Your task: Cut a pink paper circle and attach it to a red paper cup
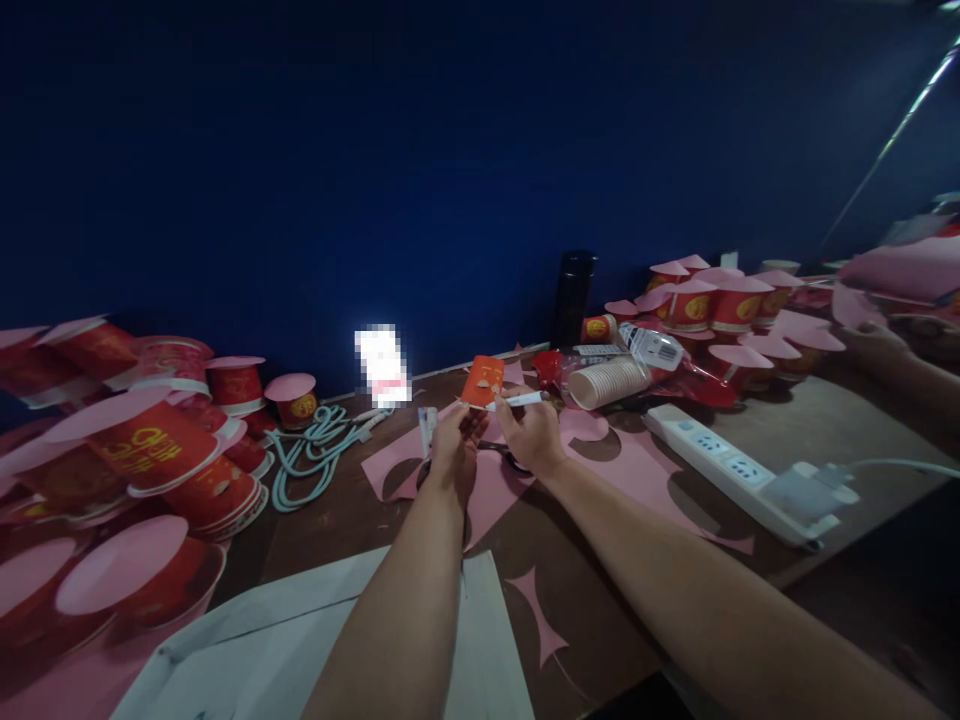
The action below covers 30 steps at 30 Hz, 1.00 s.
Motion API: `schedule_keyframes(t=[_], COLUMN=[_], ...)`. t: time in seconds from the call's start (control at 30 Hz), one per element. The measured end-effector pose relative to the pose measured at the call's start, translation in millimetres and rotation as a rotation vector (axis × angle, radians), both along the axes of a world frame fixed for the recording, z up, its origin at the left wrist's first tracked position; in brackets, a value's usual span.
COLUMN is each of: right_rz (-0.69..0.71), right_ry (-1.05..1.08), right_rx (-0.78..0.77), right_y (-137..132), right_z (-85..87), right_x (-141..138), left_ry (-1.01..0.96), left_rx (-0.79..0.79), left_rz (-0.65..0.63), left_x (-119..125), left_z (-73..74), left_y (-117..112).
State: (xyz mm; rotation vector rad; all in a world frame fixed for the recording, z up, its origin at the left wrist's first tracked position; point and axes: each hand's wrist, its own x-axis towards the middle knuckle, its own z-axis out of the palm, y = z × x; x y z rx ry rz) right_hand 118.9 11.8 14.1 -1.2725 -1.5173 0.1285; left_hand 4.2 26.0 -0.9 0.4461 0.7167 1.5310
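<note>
In the head view, my left hand (456,440) is closed around the lower end of a red paper cup (486,380) with small light marks on its side. My right hand (534,435) grips a white marker pen (521,399), whose left end points at the cup's lower part. Beneath and between my hands lie dark-handled scissors (514,457), partly hidden. They rest on pink paper (495,505) with round pieces cut out. A small white item (427,425) lies just left of my left hand.
Red cups with pink paper discs (150,440) crowd the left; more such cups (739,300) stand at right. A teal cable (311,465), lit phone (384,362), black bottle (574,295), stacked cups (607,382) and power strip (739,470) surround my hands. Another person's hand (870,345) is far right.
</note>
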Motion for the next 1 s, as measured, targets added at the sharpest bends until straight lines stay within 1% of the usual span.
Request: schedule_keyframes(t=[0.23, 0.47, 0.6, 1.0], right_rz=[-0.024, -0.025, -0.045, -0.043], right_ry=[-0.015, -0.005, -0.012, 0.008], right_rx=[-0.024, 0.001, 0.005, 0.031], right_y=[-2.0, -1.8, -1.8, -0.7], right_z=[2.6, 3.1, 3.3, 3.1], right_x=[-1.3, -1.8, -1.4, -1.2], left_ry=[-0.013, -0.02, -0.027, -0.022], left_rx=[0.001, 0.006, -0.016, -0.034], left_rz=[0.0, 0.0, 0.008, 0.017], left_x=[0.5, 0.7, 0.5, 0.0], left_z=[0.6, -0.4, -0.3, 0.1], left_y=[-0.3, 1.0, 1.7, 2.9])
